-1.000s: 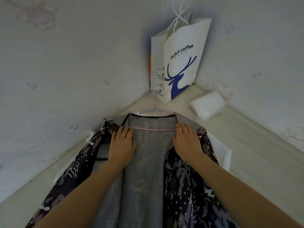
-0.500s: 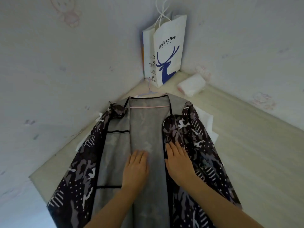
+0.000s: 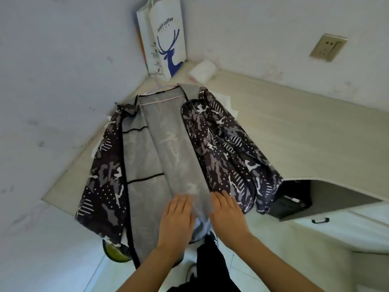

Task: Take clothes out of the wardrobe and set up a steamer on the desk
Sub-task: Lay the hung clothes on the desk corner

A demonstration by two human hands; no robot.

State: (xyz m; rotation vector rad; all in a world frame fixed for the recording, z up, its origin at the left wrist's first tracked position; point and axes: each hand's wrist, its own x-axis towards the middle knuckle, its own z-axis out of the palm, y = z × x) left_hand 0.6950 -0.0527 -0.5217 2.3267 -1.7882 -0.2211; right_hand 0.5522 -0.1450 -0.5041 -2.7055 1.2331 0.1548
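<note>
Half done, I judge: one camouflage jacket (image 3: 172, 154) lies opened on the tabletop (image 3: 294, 133), collar at twelve o'clock. Left hand (image 3: 176, 220) and right hand (image 3: 228, 216) press flat at six o'clock, each grip wide, holding nothing. No steamer shows.

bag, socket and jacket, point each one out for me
bag (image 3: 166, 39) head view, white front face above the deer print
socket (image 3: 328, 47) head view, middle of its plate
jacket (image 3: 168, 148) head view, middle of the grey lining

Head camera looks steeply down (wide-angle, close) over the desk (image 3: 294, 127).
</note>
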